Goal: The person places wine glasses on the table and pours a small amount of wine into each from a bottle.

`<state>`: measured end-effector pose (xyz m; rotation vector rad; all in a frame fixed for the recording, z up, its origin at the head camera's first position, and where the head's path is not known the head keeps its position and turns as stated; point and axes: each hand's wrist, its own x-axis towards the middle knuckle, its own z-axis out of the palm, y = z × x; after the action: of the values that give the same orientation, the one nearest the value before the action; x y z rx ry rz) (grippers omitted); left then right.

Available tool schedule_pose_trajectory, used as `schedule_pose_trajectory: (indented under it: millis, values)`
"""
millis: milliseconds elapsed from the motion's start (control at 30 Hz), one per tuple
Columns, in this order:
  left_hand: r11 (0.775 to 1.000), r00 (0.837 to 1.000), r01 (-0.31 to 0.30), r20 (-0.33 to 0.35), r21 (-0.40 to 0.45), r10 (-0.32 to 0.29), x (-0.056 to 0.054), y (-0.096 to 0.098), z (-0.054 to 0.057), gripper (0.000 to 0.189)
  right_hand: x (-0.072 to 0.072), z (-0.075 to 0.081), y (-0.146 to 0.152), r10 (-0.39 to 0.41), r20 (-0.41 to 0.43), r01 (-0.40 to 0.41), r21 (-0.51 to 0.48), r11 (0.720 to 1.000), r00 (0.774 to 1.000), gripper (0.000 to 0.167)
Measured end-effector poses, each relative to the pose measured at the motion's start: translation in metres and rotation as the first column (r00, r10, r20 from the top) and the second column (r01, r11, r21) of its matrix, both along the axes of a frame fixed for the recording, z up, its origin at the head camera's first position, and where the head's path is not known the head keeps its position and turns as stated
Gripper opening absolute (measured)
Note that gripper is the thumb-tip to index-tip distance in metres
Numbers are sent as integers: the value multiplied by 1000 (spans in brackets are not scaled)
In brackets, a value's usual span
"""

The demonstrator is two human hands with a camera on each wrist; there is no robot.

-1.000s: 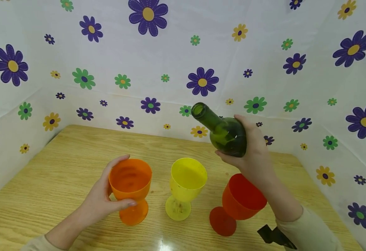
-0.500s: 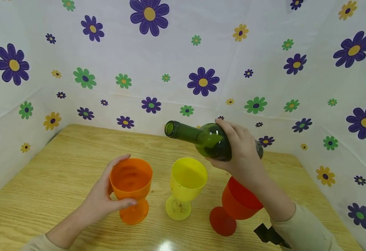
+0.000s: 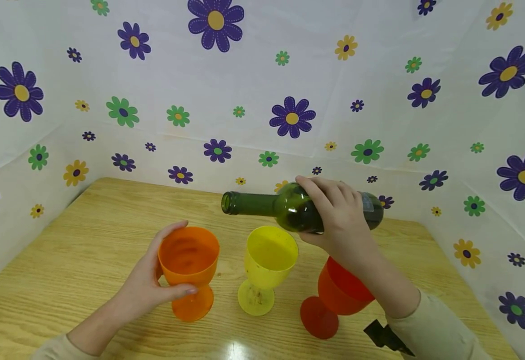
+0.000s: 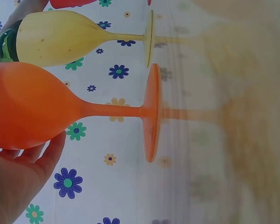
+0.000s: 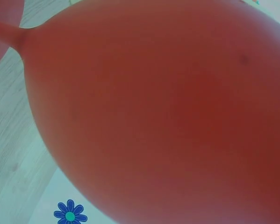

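Note:
An orange goblet (image 3: 190, 272) stands upright on the table at the left, and my left hand (image 3: 147, 282) holds its bowl from the side. The left wrist view shows the fingers curled under the orange bowl (image 4: 32, 107). My right hand (image 3: 341, 217) grips a green glass bottle (image 3: 296, 205) round its body. The bottle lies nearly level in the air, its mouth pointing left, above and behind the yellow goblet (image 3: 269, 270). Below my right wrist is a red goblet (image 3: 341, 292), its bowl partly hidden by the forearm. That red bowl (image 5: 144, 107) fills most of the right wrist view.
The three goblets stand in a row on a wooden table (image 3: 118, 225). A white cloth (image 3: 163, 75) printed with flowers hangs behind the table and along its sides. A dark strap (image 3: 388, 337) hangs by the right sleeve.
My right hand has lowered and moved left, tilting the bottle from slanted upward to nearly level. Its mouth has come down and left, towards the orange goblet. My left hand has stayed put.

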<state>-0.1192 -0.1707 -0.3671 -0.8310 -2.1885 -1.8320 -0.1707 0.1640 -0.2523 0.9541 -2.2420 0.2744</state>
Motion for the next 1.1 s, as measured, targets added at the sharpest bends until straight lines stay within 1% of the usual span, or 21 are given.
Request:
schedule_pose_trajectory:
  millis: [200, 367, 733, 1100]
  values:
    - [1000, 1000, -4, 16, -5, 4, 0, 0, 1, 99, 2, 1, -2, -8, -15, 8, 37, 999, 1000, 101]
    - [1000, 1000, -3, -1, 0, 3, 0, 1, 2, 98, 3, 3, -4, -28, -10, 29, 82, 996, 1000, 100]
    - [1000, 1000, -2, -4, 4, 2, 0, 1, 2, 99, 4, 2, -4, -19, -49, 25, 127, 992, 999, 100]
    - [1000, 1000, 3, -2, 7, -3, 0, 0, 1, 98, 3, 1, -5, -14, -93, 28, 148, 989, 996, 96]
